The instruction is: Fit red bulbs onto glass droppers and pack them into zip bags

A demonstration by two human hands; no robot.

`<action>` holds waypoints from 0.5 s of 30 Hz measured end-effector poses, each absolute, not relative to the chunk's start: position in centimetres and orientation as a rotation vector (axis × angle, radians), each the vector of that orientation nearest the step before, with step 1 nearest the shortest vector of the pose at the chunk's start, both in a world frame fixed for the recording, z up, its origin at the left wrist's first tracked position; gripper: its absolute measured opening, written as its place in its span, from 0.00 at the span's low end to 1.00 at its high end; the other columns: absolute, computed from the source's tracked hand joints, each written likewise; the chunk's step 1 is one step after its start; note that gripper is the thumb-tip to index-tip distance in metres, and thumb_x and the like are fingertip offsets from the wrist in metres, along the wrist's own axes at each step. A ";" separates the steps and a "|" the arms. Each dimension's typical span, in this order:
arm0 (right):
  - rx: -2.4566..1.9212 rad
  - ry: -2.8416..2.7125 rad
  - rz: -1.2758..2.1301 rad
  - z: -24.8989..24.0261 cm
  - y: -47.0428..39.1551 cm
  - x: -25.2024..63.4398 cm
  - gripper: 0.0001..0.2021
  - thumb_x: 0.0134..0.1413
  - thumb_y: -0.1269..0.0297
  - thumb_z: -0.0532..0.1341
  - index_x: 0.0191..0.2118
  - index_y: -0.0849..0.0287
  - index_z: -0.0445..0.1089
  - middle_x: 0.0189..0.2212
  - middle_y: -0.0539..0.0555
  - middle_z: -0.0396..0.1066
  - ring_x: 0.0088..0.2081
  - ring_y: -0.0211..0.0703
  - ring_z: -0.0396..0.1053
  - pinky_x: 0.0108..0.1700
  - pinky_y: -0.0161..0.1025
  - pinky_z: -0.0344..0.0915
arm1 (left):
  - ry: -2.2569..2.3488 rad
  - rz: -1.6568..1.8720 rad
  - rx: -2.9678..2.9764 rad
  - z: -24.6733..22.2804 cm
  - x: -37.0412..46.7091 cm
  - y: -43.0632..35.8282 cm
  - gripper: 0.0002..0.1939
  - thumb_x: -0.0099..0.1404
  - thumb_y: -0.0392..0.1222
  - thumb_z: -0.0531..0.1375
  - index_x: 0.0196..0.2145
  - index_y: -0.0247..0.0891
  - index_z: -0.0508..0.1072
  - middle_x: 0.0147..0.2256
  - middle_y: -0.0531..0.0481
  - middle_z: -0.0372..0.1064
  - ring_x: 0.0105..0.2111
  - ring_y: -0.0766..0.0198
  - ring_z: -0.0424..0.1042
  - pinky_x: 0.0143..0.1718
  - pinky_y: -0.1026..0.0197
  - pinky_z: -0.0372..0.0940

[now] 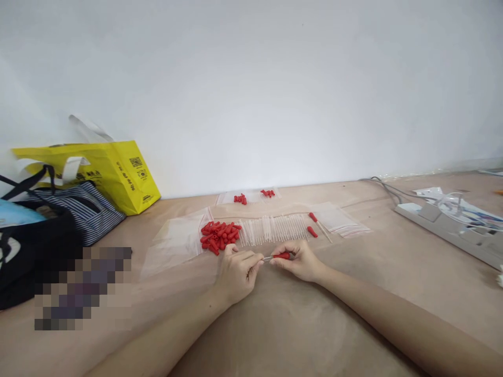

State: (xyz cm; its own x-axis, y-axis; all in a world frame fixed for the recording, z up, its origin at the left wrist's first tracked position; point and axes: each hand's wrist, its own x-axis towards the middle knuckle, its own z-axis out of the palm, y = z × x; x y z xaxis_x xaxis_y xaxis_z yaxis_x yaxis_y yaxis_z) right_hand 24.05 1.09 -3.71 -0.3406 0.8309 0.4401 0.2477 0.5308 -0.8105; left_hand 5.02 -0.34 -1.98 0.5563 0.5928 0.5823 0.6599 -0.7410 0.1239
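My left hand pinches a thin clear dropper tube. The fingers of my right hand are closed on a red rubber bulb, which sits at the tube's right end; how deep the tube goes in is hidden. Just beyond my left hand lies a heap of red rubber bulbs. Beside it is a row of clear dropper tubes. Right of that row lie a loose red bulb and a dropper with a red bulb on its end.
Clear zip bags lie left, right and behind, the rear one with more red bulbs. A yellow bag, a striped pouch and a black bag stand left. A power strip with cables lies right. A white wall rises behind.
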 end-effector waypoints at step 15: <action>-0.986 -2.096 0.448 -3.7 1.2 24.5 0.07 0.48 0.60 0.60 0.32 0.57 0.70 0.28 0.51 0.73 0.30 0.38 0.68 0.40 0.41 0.58 | -1.083 -0.824 -2.612 -2.0 4.7 0.5 0.09 0.62 0.36 0.50 0.32 0.41 0.70 0.27 0.54 0.72 0.27 0.66 0.66 0.47 0.49 0.45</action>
State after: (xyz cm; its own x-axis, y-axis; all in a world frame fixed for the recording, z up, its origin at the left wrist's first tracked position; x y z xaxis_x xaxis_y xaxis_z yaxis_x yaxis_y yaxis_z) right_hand 24.53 1.23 -3.70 -0.4109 0.7685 0.4905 0.5010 0.6398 -0.5828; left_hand 4.73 0.46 -2.03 0.5774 0.5912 0.5631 0.7005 -0.7131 0.0304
